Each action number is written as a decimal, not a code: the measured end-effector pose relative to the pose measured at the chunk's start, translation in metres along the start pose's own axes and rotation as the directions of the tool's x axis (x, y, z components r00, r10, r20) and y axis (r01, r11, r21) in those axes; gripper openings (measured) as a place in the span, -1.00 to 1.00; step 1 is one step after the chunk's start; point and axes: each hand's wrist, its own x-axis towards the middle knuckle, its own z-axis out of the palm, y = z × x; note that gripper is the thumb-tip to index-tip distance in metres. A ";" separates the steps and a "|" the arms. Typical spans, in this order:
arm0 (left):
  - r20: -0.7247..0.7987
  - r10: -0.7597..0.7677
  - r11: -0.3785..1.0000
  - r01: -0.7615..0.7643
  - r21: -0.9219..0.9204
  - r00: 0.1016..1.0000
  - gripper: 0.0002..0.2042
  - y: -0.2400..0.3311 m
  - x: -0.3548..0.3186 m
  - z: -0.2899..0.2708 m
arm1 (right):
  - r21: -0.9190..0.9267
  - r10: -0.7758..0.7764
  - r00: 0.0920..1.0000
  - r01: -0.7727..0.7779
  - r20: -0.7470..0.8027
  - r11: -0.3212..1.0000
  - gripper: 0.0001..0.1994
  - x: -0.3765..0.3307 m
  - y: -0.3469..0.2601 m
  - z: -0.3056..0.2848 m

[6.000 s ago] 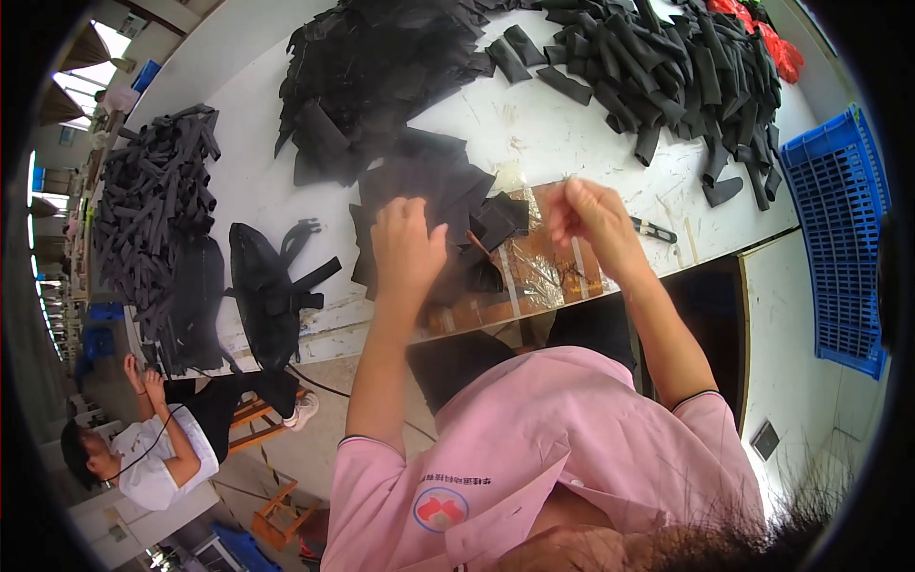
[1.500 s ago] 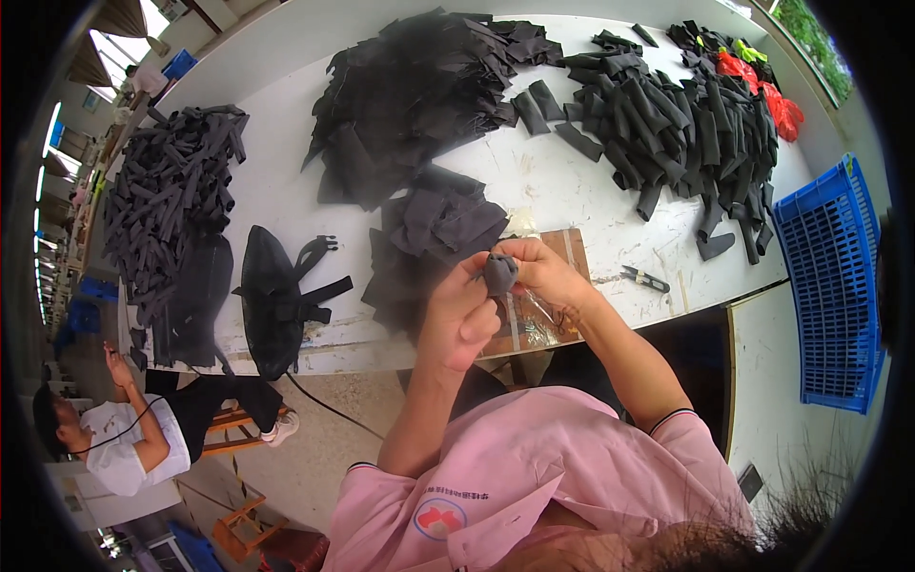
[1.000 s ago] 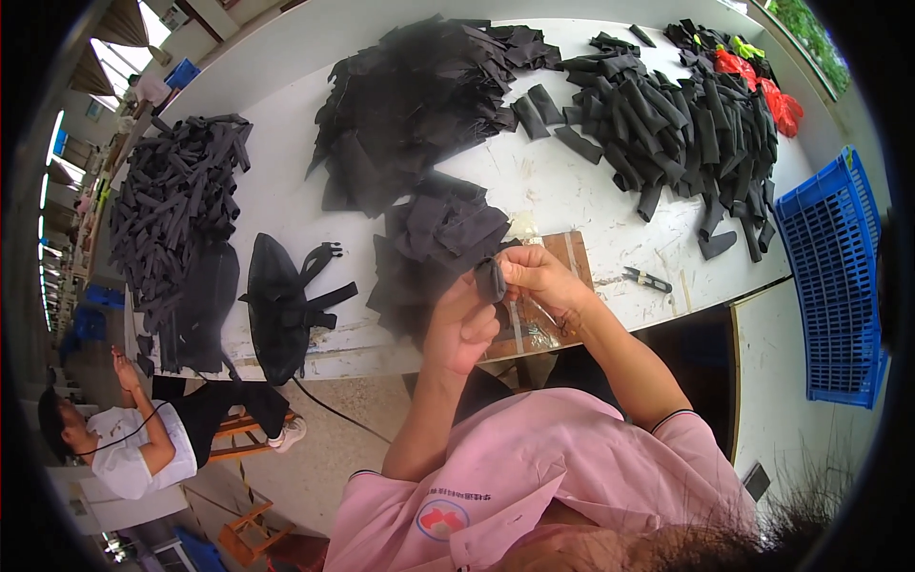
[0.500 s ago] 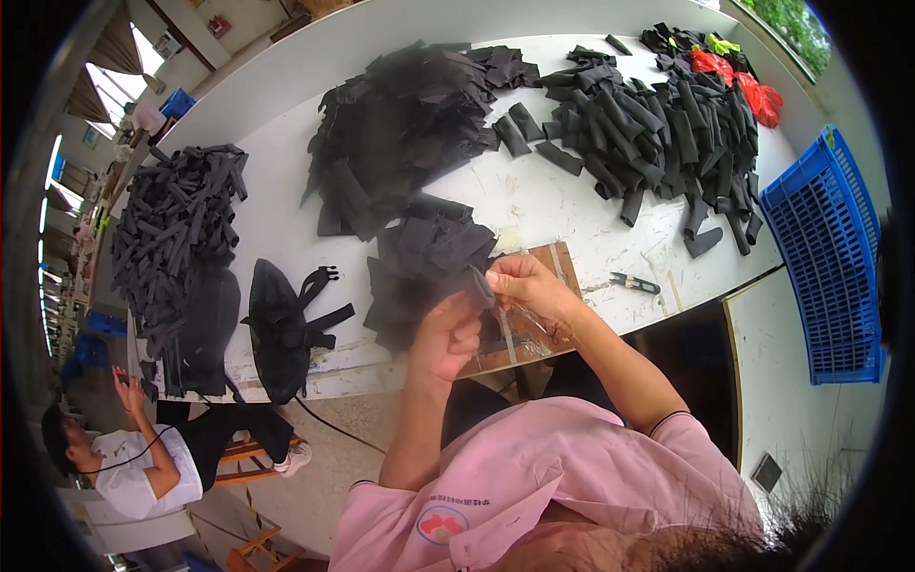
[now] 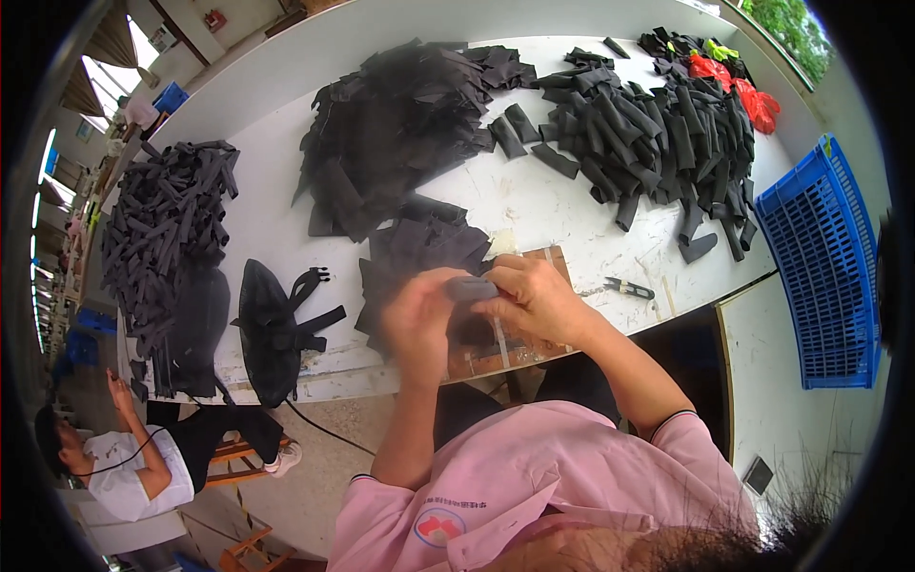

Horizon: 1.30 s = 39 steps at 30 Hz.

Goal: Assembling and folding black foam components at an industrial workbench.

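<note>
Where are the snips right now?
In the head view, the snips lie on the white table, right of the brown board and the person's right hand, left of the blue crate.

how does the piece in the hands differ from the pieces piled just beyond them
The held piece looks folded up; the piled pieces lie spread and overlapping. The left hand and right hand grip the held piece; the piled pieces rest on the table. Both are dark.

Open tabletop (image 5: 581, 224) right of the hands (image 5: 543, 297) — bar the snips (image 5: 630, 288)
</note>
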 end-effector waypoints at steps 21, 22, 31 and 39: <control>0.454 0.033 0.844 -0.268 0.465 0.891 -0.91 0.017 0.037 0.011 | 0.113 0.047 0.976 -0.023 -0.214 0.993 -0.81 -0.018 0.017 0.056; 0.389 -0.005 0.899 -0.166 0.405 0.921 -0.91 0.017 0.031 0.014 | 0.106 0.048 0.981 -0.028 -0.189 0.994 -0.81 -0.019 0.016 0.053; 0.417 -0.138 0.951 0.003 0.310 0.898 -0.85 0.014 0.033 0.003 | 0.011 -0.023 0.973 0.026 -0.230 1.000 -0.82 -0.018 0.016 0.053; 0.160 0.031 0.986 -0.056 0.156 0.987 -0.83 0.014 0.012 0.015 | -0.016 0.037 0.988 -0.039 -0.149 0.999 -0.73 -0.018 0.014 0.045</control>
